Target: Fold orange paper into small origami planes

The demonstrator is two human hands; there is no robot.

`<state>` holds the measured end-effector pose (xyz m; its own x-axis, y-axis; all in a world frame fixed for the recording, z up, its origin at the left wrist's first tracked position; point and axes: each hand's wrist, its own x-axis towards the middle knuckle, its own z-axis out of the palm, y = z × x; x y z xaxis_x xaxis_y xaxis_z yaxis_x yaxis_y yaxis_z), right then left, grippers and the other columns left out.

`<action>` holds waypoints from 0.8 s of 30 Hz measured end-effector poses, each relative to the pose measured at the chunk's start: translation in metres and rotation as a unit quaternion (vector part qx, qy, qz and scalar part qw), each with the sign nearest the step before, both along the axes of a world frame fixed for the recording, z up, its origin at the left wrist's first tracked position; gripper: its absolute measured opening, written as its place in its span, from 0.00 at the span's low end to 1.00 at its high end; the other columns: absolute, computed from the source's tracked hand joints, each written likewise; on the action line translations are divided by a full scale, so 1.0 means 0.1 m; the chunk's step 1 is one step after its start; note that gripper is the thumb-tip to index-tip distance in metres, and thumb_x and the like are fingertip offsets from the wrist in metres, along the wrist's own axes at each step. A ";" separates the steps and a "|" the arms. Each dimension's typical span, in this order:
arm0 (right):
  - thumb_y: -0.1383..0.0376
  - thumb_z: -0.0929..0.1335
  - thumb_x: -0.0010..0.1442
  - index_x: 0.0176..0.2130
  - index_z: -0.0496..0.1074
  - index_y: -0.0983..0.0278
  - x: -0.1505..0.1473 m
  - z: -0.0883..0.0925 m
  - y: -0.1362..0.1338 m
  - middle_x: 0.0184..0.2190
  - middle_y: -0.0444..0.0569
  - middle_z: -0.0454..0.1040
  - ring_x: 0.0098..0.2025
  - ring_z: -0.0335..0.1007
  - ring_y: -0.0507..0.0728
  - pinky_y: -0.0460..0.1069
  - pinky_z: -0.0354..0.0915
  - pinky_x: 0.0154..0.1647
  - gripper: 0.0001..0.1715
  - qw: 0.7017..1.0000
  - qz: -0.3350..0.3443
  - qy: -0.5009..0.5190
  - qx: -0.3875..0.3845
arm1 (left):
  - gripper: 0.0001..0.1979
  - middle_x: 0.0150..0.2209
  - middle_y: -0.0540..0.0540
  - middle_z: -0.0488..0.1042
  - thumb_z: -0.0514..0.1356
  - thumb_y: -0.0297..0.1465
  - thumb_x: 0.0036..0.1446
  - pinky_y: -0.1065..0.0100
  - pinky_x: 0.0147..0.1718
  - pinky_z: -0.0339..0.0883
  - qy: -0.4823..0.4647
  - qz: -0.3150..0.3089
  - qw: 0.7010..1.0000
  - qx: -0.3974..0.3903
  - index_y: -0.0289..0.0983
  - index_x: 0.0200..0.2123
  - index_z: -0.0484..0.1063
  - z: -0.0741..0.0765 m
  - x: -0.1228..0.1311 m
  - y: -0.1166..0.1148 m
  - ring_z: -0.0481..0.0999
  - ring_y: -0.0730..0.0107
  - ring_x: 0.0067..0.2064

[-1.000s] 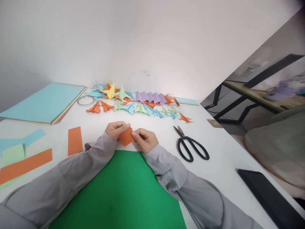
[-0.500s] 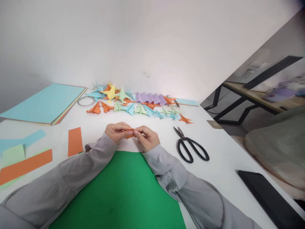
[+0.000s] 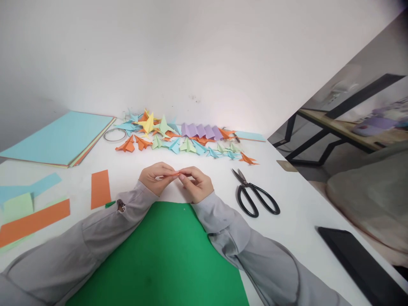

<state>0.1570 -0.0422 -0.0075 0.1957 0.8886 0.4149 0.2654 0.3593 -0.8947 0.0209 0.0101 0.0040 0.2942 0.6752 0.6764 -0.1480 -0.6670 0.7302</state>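
Orange paper point(image 3: 174, 174), presented nearly edge-on with its visible edge running left to right, lies between my left hand point(image 3: 156, 177) and right hand point(image 3: 196, 185), neither clearly nearer, both hands' fingers point(image 3: 191, 171) pinched closed on it, beyond the green sheet point(image 3: 162, 255).

We see soft, even light on the wall point(image 3: 204, 55) and counter point(image 3: 299, 204). Toward the right edge, we notice blur and stretching.

Loose grey sleeves point(image 3: 255, 246), lower left and lower right, bear creases and seams; a small dark patch point(image 3: 121, 205) shows near the left cuff point(image 3: 148, 190).
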 end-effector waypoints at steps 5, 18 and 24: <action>0.62 0.66 0.53 0.32 0.73 0.62 0.00 0.00 0.01 0.30 0.48 0.70 0.31 0.66 0.53 0.44 0.61 0.19 0.08 1.000 -0.003 0.000 0.007 | 0.05 0.26 0.45 0.75 0.63 0.24 0.44 0.74 0.23 0.66 0.038 0.014 0.999 0.002 0.36 0.28 0.77 0.06 -0.01 -0.07 0.72 0.75 0.27; 0.59 0.67 0.52 0.32 0.72 0.62 0.00 0.03 0.00 0.33 0.49 0.69 0.32 0.66 0.53 0.45 0.62 0.21 0.09 1.000 -0.016 -0.012 0.012 | 0.03 0.22 0.48 0.74 0.62 0.28 0.46 0.76 0.19 0.63 0.052 0.024 0.998 -0.035 0.36 0.25 0.77 -0.01 -0.01 -0.05 0.70 0.77 0.23; 0.63 0.67 0.52 0.29 0.71 0.61 0.00 0.03 0.00 0.31 0.48 0.71 0.35 0.67 0.53 0.47 0.64 0.29 0.04 0.997 0.009 -0.017 0.073 | 0.03 0.20 0.47 0.73 0.62 0.27 0.43 0.76 0.16 0.60 0.080 0.031 0.995 -0.045 0.34 0.21 0.75 0.07 0.00 -0.11 0.68 0.77 0.20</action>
<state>0.1570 -0.0421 -0.0045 0.1645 0.8214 0.5462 0.2867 0.4900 -0.8232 0.0209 -0.0008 0.0111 0.3484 0.7516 0.5601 0.0144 -0.6018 0.7985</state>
